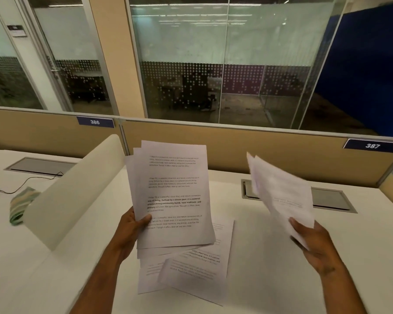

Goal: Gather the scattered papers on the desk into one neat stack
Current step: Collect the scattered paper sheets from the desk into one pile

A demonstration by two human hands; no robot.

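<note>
My left hand [132, 227] holds a bundle of printed white papers [173, 191] upright above the desk, thumb on the front sheet; the sheets are fanned unevenly at the top left. My right hand [313, 241] grips a second, smaller bunch of papers [281, 196], tilted and motion-blurred, to the right of the first. Several more printed sheets [191, 270] lie loosely overlapped on the white desk [270, 268] below the left bundle.
A curved cream divider [73, 191] rises at the left, with a folded green striped cloth [21, 205] and a black cable [21, 184] beyond it. A grey cable hatch [331, 200] sits behind the right papers. A beige partition [259, 150] closes the desk's far edge.
</note>
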